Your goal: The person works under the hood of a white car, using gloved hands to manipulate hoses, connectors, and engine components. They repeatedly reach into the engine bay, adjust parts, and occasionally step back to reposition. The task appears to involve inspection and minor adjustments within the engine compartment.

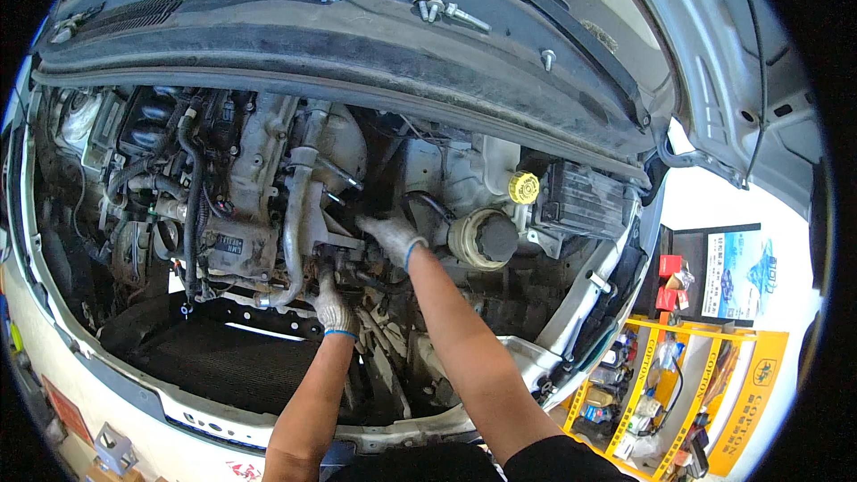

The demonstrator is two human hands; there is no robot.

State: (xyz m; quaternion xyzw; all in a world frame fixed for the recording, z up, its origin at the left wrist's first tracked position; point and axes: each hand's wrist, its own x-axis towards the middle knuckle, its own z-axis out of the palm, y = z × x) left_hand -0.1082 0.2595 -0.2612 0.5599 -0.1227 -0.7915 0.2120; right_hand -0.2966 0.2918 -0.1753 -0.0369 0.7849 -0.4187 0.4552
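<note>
Both my hands wear pale knit work gloves with blue cuffs and reach into a car's open engine bay. My left hand (pixel 334 311) is low beside the engine, under a metal bracket (pixel 344 241) and next to a curved metal pipe (pixel 295 241). Its fingers point up among the parts and are mostly hidden. Further right and higher, my right hand (pixel 393 236) reaches into a dark gap beside the bracket, its fingertips lost in shadow. Two metal studs (pixel 341 175) stick out just above it. Whether either hand grips anything is not visible.
Right of my hands stand a round reservoir with a black cap (pixel 496 236), a yellow cap (pixel 524 186) and a ribbed black box (pixel 582 199). Loose bolts (pixel 435 9) lie on the cowl. A dark radiator (pixel 219 366) sits at the front left. A yellow shelf rack (pixel 745 402) stands outside.
</note>
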